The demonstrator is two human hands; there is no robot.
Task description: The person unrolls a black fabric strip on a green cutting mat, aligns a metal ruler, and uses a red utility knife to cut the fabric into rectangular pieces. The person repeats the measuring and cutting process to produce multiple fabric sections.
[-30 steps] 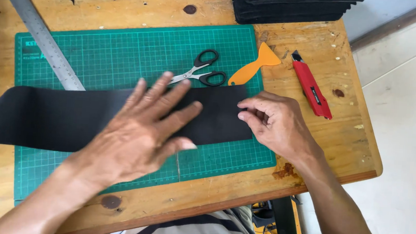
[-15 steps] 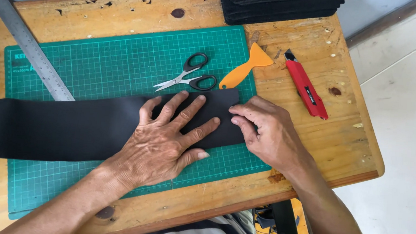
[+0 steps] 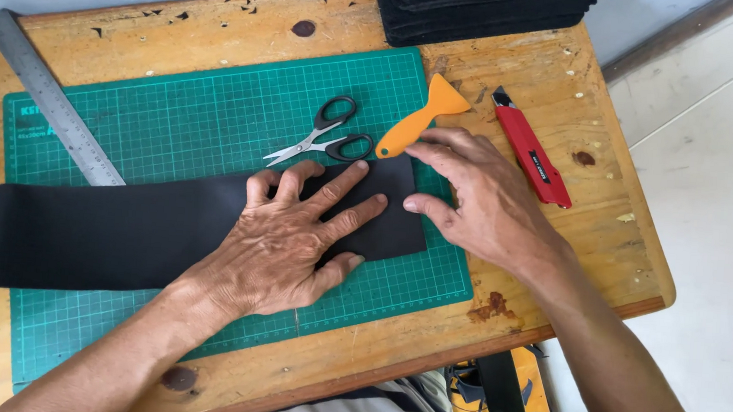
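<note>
A long black strip of material [image 3: 94,232] lies flat across the green cutting mat [image 3: 181,122]. My left hand [image 3: 290,239] presses on its right part with fingers spread. Just past the strip's right end, my right hand [image 3: 480,202] hovers with fingers apart, its fingertips next to the orange scraper [image 3: 417,118]. It holds nothing. Black-handled scissors [image 3: 324,137] lie on the mat just above the strip.
A steel ruler [image 3: 48,98] lies slanted at the mat's upper left. A red utility knife [image 3: 532,149] rests on the wooden table [image 3: 593,206] right of the scraper. A stack of black sheets [image 3: 486,11] sits at the back edge.
My right hand has lifted off the strip's right end and moved up toward the orange scraper. My left hand stays pressed on the strip.
</note>
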